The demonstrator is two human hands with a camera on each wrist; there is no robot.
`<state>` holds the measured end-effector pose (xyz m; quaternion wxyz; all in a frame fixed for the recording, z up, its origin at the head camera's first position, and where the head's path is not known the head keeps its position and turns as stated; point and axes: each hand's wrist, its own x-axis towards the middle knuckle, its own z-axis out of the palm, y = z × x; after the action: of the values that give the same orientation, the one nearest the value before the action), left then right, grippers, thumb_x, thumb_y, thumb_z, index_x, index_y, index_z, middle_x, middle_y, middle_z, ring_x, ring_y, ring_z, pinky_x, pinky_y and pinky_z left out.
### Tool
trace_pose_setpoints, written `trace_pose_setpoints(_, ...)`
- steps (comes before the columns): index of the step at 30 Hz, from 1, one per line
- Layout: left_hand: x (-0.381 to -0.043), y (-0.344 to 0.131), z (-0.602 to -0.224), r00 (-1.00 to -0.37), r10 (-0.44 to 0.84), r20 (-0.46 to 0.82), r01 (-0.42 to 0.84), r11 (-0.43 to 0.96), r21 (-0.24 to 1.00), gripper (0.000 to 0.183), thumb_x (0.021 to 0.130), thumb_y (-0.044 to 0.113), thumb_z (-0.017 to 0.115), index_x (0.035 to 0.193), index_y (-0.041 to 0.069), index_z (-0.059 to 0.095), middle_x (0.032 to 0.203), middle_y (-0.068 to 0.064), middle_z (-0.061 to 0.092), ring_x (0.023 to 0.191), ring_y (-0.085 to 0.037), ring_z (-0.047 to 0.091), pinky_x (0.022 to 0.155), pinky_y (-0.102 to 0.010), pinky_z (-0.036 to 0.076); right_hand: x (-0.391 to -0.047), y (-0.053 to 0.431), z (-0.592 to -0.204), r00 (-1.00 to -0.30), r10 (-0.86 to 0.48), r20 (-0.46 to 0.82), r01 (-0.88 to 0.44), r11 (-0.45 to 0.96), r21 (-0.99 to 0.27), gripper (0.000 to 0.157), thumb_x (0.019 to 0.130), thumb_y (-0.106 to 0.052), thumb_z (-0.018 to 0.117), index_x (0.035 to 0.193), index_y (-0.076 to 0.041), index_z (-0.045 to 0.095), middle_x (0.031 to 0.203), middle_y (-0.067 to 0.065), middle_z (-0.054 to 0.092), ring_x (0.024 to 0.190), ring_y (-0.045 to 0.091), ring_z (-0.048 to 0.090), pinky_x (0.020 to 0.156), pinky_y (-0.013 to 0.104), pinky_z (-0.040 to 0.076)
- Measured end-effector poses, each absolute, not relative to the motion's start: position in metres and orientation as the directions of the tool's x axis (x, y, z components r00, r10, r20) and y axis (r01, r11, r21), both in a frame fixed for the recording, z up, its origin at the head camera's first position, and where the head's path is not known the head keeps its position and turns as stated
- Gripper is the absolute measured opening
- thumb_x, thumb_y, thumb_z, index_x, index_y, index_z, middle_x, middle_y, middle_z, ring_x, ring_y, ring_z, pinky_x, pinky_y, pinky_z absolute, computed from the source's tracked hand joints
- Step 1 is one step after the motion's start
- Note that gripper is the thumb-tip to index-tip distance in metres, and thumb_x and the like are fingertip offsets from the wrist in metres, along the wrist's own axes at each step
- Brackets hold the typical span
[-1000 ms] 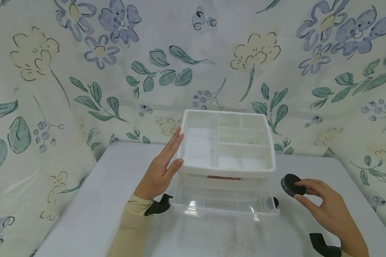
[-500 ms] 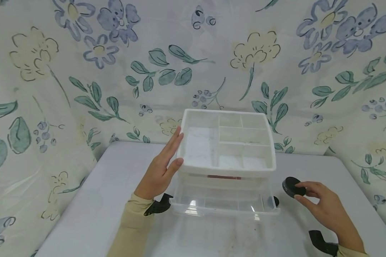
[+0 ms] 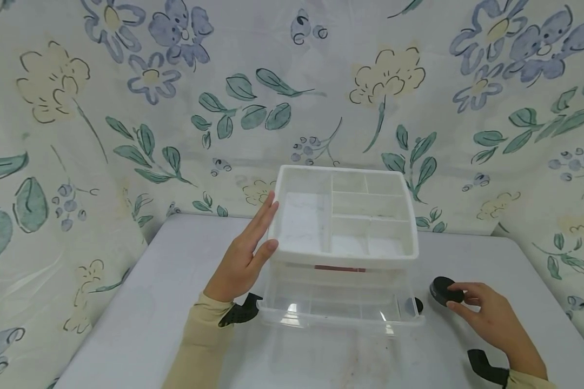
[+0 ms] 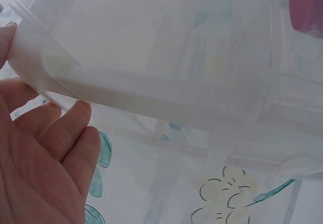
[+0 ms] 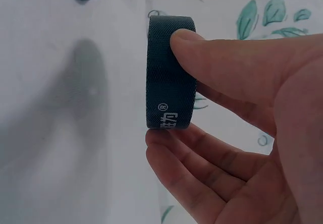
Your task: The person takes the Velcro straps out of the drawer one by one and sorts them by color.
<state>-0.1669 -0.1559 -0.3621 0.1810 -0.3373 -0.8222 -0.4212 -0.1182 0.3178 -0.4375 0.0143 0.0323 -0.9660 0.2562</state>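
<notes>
A white plastic storage box [image 3: 344,258] with a compartmented top stands on the table, its clear drawer [image 3: 340,319] sticking out at the front. My left hand [image 3: 240,259] rests against the box's left side, fingers mostly straight and thumb near the front corner. In the left wrist view, its fingertips [image 4: 83,110] touch the pale plastic edge. Right of the box, my right hand [image 3: 489,310] pinches a roll of black woven tape [image 5: 170,72] between thumb and fingers, above the table. White lettering shows on the roll's textured band.
A second round black item [image 3: 419,306] lies by the drawer's right end, partly seen through clear plastic. Something pink [image 4: 308,7] shows behind plastic in the left wrist view. Floral sheeting [image 3: 340,102] walls in the white table [image 3: 467,254].
My right hand has come down slightly with the roll of tape, which has dropped lower toward the table. The left hand and the box have stayed put.
</notes>
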Motion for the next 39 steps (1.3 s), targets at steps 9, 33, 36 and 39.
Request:
trace_pose_setpoints(9,-0.167,-0.156,-0.362,-0.712,0.398,0.578,0.702,0.42,0.575,0.061,0.109,0.036,0.043,0.162,0.013,0.022,0.169,-0.001,0.012,0.153,-0.023,0.018,0.121,-0.039,0.021,-0.122,0.325,-0.45,-0.998,-0.06,0.019,-0.062,0.876,-0.478,0.036,0.089,-0.021,0.078,0.116,0.001,0.067,0.122,0.036,0.058,0.095,0.049,0.067,0.077,0.057,0.057)
trace_pose_setpoints(33,-0.166,-0.155,-0.361,-0.706,0.4,0.584,0.708,0.418,0.57,0.063,0.109,0.04,0.042,0.162,0.012,0.022,0.169,-0.001,0.012,0.153,-0.023,0.018,0.122,-0.04,0.021,-0.125,0.327,-0.458,-0.993,-0.092,-0.068,-0.046,0.864,-0.501,0.037,0.083,-0.018,0.083,0.112,0.0,0.069,0.122,0.036,0.057,0.099,0.046,0.065,0.081,0.054,0.056)
trace_pose_setpoints(36,-0.166,-0.155,-0.361,-0.703,0.401,0.587,0.711,0.412,0.569,0.063,0.109,0.04,0.041,0.161,0.012,0.022,0.169,-0.002,0.012,0.153,-0.023,0.018,0.122,-0.039,0.021,-0.125,0.327,-0.459,-0.993,-0.096,-0.073,-0.046,0.862,-0.504,0.037,0.081,-0.015,0.083,0.111,0.001,0.068,0.121,0.036,0.057,0.098,0.045,0.066,0.081,0.054,0.057)
trace_pose_setpoints(39,-0.167,-0.155,-0.362,-0.704,0.399,0.588,0.71,0.415,0.569,0.062,0.109,0.04,0.041,0.162,0.012,0.022,0.169,-0.002,0.012,0.153,-0.023,0.018,0.122,-0.039,0.02,-0.126,0.328,-0.459,-0.99,-0.099,-0.096,-0.036,0.858,-0.513,0.038,0.082,-0.015,0.083,0.112,0.001,0.067,0.12,0.034,0.058,0.099,0.044,0.065,0.082,0.053,0.057)
